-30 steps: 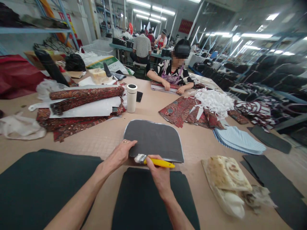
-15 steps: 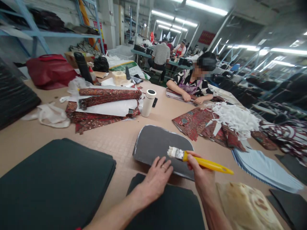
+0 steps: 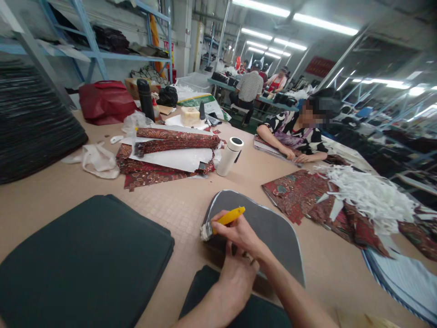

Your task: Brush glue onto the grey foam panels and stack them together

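Note:
My right hand (image 3: 239, 232) grips a yellow-handled paintbrush (image 3: 234, 216), its handle tilted up to the right. The pale, coated bristles touch the left corner of a dark grey curved panel (image 3: 273, 228), whose rim carries a whitish line. My left hand (image 3: 237, 280) rests at the panel's near edge, fingers apart and bent onto it, partly covered by my right hand. Under my left forearm lies a stack of dark green sheets (image 3: 262, 312). A larger stack of dark green sheets (image 3: 85, 259) is on the left.
A white flask (image 3: 227, 159) stands beyond the panel, beside patterned red pieces (image 3: 177, 143). At the right are more patterned cloth (image 3: 290, 191), white strips (image 3: 368, 196) and light blue striped pieces (image 3: 403, 282). A co-worker (image 3: 293, 127) sits across the table, handling material.
The brush has moved from above the panel's middle to its left corner, with the handle swung round. My left fingers have bent, and my right hand now crosses over them. The view has shifted left.

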Demonstrator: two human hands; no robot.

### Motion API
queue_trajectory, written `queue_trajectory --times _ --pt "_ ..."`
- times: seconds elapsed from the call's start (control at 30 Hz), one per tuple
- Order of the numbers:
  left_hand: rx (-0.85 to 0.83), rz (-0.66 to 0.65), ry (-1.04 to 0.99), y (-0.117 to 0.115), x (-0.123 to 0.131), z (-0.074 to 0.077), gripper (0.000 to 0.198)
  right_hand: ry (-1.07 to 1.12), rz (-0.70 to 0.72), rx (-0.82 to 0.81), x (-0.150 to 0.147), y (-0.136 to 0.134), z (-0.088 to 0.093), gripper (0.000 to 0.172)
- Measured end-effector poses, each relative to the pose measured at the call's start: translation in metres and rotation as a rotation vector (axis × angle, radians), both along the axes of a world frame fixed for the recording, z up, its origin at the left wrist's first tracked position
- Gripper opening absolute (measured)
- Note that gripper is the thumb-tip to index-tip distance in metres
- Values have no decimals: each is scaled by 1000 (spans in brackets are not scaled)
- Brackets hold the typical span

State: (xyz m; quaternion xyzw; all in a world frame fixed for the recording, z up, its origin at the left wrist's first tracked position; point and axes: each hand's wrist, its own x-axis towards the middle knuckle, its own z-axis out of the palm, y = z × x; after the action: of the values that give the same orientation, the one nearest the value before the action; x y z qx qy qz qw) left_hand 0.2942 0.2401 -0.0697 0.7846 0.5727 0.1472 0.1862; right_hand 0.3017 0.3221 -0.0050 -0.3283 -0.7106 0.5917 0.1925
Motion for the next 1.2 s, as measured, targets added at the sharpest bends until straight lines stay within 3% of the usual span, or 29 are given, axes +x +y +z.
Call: queue_trajectory --times 0.17,0.27,0.47,0.7,0.93,1.03,1.2 --pt "-104 -58 -123 0 -13 15 35 121 -400 177 -5 54 -7 27" --pt "-161 -75 -164 1 -18 22 35 136 -553 224 2 73 -6 35" --pt "-169 -99 -160 3 -22 22 37 132 -535 220 -3 87 -18 35" --pt "-174 -128 -43 13 -22 20 37 108 -801 298 23 120 -18 42" --pt "-181 -120 -32 15 -22 21 37 111 -653 308 21 121 -24 36" --pt "-141 -112 -29 14 -22 18 41 62 -677 337 43 124 -27 33" --pt "-178 -113 -24 14 -23 16 44 -66 -791 400 115 124 -21 29"
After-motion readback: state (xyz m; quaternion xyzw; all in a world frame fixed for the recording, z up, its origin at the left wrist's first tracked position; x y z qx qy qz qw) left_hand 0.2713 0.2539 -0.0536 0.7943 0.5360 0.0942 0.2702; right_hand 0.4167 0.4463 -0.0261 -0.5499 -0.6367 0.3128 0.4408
